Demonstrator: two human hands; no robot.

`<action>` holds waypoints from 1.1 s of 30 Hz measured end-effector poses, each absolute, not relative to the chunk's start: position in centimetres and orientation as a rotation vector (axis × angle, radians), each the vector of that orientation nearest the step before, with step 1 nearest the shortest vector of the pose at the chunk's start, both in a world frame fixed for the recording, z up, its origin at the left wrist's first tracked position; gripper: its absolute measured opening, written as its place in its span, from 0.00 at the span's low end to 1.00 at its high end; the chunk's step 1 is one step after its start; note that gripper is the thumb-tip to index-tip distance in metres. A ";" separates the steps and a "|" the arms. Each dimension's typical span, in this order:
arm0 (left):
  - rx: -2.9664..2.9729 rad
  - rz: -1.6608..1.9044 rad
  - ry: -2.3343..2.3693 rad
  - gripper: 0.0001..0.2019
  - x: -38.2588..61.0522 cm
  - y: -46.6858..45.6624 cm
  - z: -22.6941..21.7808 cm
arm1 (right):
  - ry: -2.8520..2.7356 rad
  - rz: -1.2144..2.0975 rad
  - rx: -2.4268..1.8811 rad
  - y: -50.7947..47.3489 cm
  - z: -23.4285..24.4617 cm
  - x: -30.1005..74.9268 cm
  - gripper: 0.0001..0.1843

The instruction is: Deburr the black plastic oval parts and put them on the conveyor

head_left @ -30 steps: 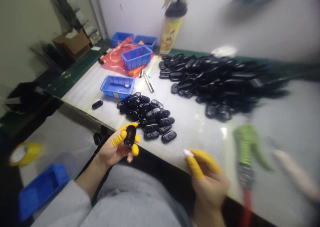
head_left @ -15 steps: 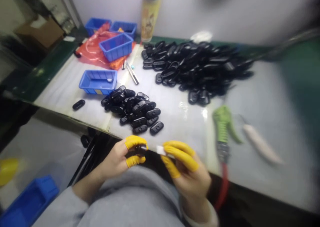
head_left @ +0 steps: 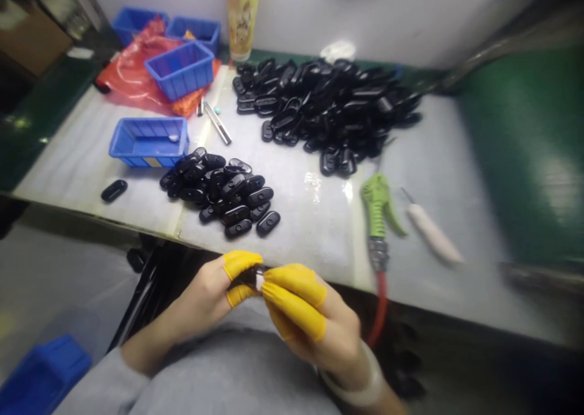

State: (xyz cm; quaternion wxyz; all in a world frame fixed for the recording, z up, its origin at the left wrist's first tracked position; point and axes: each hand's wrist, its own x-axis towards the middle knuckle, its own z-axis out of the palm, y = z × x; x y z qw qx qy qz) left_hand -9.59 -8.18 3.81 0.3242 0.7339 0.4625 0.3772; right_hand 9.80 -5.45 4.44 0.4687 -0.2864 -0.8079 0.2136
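from my remote seat: a white-topped workbench point(head_left: 296, 244) with a green edge point(head_left: 50, 101) bears a large heap of black oval casings point(head_left: 319, 104), a smaller heap point(head_left: 219, 196) nearer the front and one stray casing point(head_left: 114, 190) lying apart, beside a blue plastic tray point(head_left: 148, 142), a red plastic bag point(head_left: 132, 68), a green air blow gun point(head_left: 376, 199) and a white-handled pick point(head_left: 431, 235).

Bench count, mine. Blue plastic trays point(head_left: 180, 83): four on table. Blue bin point(head_left: 45, 375): one, on floor. Black oval casings: far heap point(head_left: 319, 108) and near heap point(head_left: 219, 193), two heaps, both too packed for exact tally. Loose casing point(head_left: 114, 190): one, on table. Held casing point(head_left: 246, 276): one, between my left hand point(head_left: 196, 302) and right hand point(head_left: 319, 324). White scrap point(head_left: 260, 281): one, against held casing. Yellow finger cots point(head_left: 296, 284): five showing, two left, three right. Green air blow gun point(head_left: 376, 205): one. White-handled knife point(head_left: 431, 232): one. Steel bar point(head_left: 218, 123): one. Printed tumbler point(head_left: 241, 13): one. Red plastic bag point(head_left: 130, 68): one.
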 end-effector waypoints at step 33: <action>1.846 0.912 1.150 0.16 -9.8 -7.8 4.0 | -1.879 0.700 -0.750 -4.7 5.4 9.7 0.18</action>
